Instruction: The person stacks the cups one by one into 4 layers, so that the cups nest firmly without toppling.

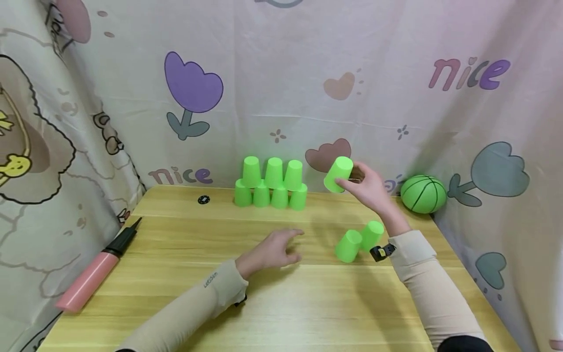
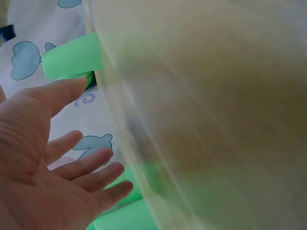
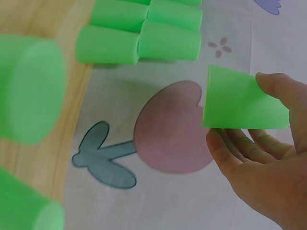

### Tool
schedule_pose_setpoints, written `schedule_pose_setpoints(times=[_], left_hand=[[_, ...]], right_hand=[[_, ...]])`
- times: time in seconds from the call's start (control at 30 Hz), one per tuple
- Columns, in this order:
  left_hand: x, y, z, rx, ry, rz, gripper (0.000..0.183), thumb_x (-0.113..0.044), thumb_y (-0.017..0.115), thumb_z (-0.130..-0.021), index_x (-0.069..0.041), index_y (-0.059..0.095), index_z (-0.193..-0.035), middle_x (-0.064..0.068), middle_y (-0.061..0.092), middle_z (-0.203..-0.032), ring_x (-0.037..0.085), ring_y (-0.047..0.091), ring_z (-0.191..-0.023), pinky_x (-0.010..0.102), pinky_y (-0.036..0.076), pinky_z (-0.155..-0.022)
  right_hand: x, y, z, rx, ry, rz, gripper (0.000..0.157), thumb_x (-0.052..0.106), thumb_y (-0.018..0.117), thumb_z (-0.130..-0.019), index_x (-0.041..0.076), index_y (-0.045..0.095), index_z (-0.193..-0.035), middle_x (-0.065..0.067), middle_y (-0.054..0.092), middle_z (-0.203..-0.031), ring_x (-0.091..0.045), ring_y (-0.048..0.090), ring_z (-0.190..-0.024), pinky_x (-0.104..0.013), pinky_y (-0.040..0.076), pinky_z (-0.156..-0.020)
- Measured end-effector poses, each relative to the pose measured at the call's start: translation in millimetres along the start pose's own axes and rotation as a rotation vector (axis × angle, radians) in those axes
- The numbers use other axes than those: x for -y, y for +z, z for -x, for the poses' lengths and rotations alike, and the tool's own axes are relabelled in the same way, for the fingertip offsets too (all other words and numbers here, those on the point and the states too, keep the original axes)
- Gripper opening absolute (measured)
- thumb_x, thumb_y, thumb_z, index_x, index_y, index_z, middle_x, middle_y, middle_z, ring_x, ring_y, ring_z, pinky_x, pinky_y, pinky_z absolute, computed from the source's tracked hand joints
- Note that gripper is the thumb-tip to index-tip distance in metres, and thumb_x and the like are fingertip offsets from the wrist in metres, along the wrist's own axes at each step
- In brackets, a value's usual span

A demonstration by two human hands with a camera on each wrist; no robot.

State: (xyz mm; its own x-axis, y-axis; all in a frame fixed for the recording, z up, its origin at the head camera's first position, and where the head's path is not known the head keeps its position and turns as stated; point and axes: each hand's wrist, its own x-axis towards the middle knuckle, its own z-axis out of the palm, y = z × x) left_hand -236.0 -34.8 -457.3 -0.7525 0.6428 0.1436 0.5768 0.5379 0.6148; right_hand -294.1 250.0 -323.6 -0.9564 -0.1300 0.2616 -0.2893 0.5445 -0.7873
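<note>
My right hand (image 1: 368, 188) holds a green cup (image 1: 338, 174) mouth-down in the air, right of the stacked cups (image 1: 270, 195). In the right wrist view, thumb and fingers pinch that cup (image 3: 247, 100) from opposite sides. The stack has a bottom row of several upside-down cups with three more on top. Two loose green cups (image 1: 349, 246) stand upside down on the table below my right hand. My left hand (image 1: 270, 250) hovers over the middle of the table, fingers spread and nothing in them; its palm (image 2: 53, 187) shows in the left wrist view.
A green ball (image 1: 423, 194) sits at the table's back right corner. A pink and black hand pump (image 1: 98, 271) lies along the left edge. A small black disc (image 1: 204, 199) lies left of the stack. A printed curtain (image 1: 272, 88) hangs behind the wooden table (image 1: 176, 234).
</note>
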Motion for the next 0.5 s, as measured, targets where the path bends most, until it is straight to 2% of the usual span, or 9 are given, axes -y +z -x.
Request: schedule_pose_setpoints(times=[0.03,0.13,0.17,0.2,0.27,0.37,0.43,0.5], left_hand=[[0.4,-1.3,1.5,0.008,-0.008,-0.013,0.068,-0.023,0.079,-0.095,-0.002,0.05,-0.153,0.016,0.058,-0.154,0.034,0.057,-0.141,0.049,0.047,-0.12],[3.9,-8.4,5.5,-0.015,-0.042,-0.023,0.071,-0.025,0.079,-0.095,-0.005,0.048,-0.155,0.016,0.058,-0.154,0.032,0.071,-0.112,0.05,0.051,-0.116],[5.9,-12.2,6.4,-0.046,-0.066,-0.016,0.071,-0.025,0.08,-0.095,-0.006,0.049,-0.155,0.016,0.058,-0.153,0.03,0.072,-0.103,0.05,0.052,-0.115],[9.0,-16.6,7.0,-0.085,-0.093,0.003,0.07,-0.024,0.08,-0.094,-0.006,0.049,-0.155,0.017,0.059,-0.152,0.028,0.072,-0.089,0.05,0.057,-0.107],[16.2,-26.9,8.0,-0.191,-0.158,0.04,0.068,-0.022,0.08,-0.094,-0.006,0.051,-0.153,0.019,0.062,-0.149,0.03,0.064,-0.067,0.049,0.061,-0.099],[30.1,-44.2,9.1,-0.376,-0.27,0.069,0.064,-0.024,0.08,-0.094,-0.007,0.054,-0.15,0.021,0.065,-0.143,0.036,0.072,-0.088,0.049,0.063,-0.097],[40.9,-56.7,10.8,-0.475,-0.334,0.069,0.064,-0.028,0.078,-0.095,-0.007,0.054,-0.15,0.024,0.065,-0.142,0.042,0.073,-0.096,0.05,0.064,-0.094],[52.7,-68.4,12.4,-0.556,-0.388,0.054,0.065,-0.031,0.077,-0.096,-0.007,0.053,-0.151,0.025,0.065,-0.142,0.044,0.069,-0.116,0.054,0.062,-0.097]], right_hand=[[2,2.6,-4,-0.001,-0.011,-0.005,0.064,0.029,0.079,-0.096,0.004,0.053,-0.149,-0.019,0.066,-0.139,-0.035,0.063,-0.13,-0.049,0.052,-0.115],[10,11.0,-13,-0.003,-0.03,-0.024,0.062,0.028,0.079,-0.096,0.005,0.055,-0.148,-0.019,0.067,-0.138,-0.034,0.064,-0.129,-0.048,0.053,-0.114],[13,14.1,-16,-0.002,-0.036,-0.031,0.062,0.028,0.08,-0.096,0.005,0.055,-0.147,-0.019,0.067,-0.137,-0.034,0.065,-0.128,-0.048,0.053,-0.113],[16,17.0,-19,0.0,-0.041,-0.037,0.062,0.028,0.08,-0.095,0.005,0.055,-0.147,-0.019,0.067,-0.137,-0.034,0.065,-0.128,-0.048,0.054,-0.112],[22,22.9,-24,0.003,-0.05,-0.051,0.062,0.027,0.08,-0.095,0.005,0.055,-0.146,-0.019,0.067,-0.137,-0.035,0.065,-0.128,-0.048,0.055,-0.111],[28,31.0,-32,0.006,-0.067,-0.069,0.063,0.026,0.081,-0.094,0.004,0.055,-0.146,-0.018,0.067,-0.137,-0.035,0.066,-0.126,-0.048,0.056,-0.11],[32,36.2,-37,0.01,-0.077,-0.081,0.063,0.025,0.081,-0.094,0.004,0.055,-0.147,-0.018,0.067,-0.138,-0.035,0.067,-0.126,-0.047,0.056,-0.109],[35,41.4,-42,0.017,-0.083,-0.088,0.063,0.024,0.081,-0.094,0.004,0.054,-0.147,-0.018,0.067,-0.138,-0.034,0.067,-0.126,-0.046,0.056,-0.109]])
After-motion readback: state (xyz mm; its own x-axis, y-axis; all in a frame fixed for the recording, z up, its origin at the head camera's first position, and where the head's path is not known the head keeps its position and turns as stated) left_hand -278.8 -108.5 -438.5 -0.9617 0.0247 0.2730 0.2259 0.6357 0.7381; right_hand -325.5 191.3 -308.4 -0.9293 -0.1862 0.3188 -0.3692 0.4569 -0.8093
